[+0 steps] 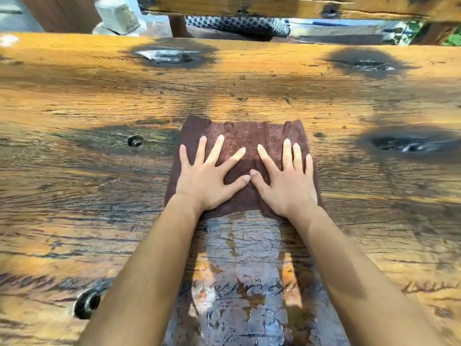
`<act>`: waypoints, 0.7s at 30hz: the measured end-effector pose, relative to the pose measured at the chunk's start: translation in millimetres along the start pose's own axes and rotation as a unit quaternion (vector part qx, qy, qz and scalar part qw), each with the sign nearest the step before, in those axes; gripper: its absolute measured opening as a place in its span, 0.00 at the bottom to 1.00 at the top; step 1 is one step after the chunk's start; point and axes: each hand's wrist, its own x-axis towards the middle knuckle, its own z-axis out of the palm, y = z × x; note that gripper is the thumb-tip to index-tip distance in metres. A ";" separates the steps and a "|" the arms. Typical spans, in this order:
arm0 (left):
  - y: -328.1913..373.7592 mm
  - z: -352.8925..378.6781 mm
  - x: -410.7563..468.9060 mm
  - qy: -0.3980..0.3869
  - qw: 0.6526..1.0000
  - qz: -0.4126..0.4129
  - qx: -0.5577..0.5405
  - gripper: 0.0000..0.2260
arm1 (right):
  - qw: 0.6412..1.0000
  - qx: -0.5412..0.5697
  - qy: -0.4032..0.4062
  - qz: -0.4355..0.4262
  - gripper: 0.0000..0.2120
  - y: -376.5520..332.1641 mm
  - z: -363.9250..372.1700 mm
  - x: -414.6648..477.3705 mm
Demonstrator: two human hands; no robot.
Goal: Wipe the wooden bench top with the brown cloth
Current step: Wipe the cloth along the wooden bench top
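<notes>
The left grip (207,182) and right grip (287,188) lie flat, fingers spread, pressing the brown cloth (249,136) onto the middle of the table (99,101). Even pressure and overlapping passes beside the wet streak (249,250) would serve best.

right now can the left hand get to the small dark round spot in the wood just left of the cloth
Probably yes. The left hand lies flat on the brown cloth, and only bare bench top lies between it and the dark spot.
</notes>
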 end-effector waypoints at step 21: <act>37.5 20.1 -213.7 -0.021 0.999 -0.030 0.014 0.31 | 0.998 0.036 0.046 -0.001 0.33 -33.6 29.8 -204.1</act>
